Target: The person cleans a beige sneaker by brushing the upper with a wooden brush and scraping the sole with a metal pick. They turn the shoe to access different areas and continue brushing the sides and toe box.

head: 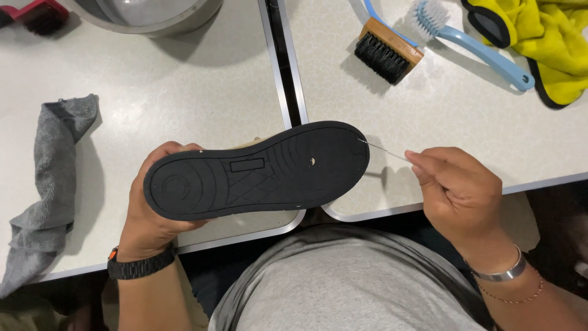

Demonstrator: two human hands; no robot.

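Observation:
My left hand (147,224) grips a shoe turned sole up, its black rubber sole (257,171) facing me, heel to the left and toe to the right. A tan upper shows just behind the sole's far edge. My right hand (459,190) pinches a thin metal needle or pin (383,149) between thumb and fingers. The needle's tip touches the toe end of the sole. A small pale speck sits in the tread near the sole's middle.
A crumpled grey cloth (49,184) lies at the left. A metal bowl (147,18) stands at the top. A wooden black-bristled brush (387,50), a blue-handled brush (471,43) and a yellow cloth (551,43) lie at the top right. A dark gap (285,67) separates two white tables.

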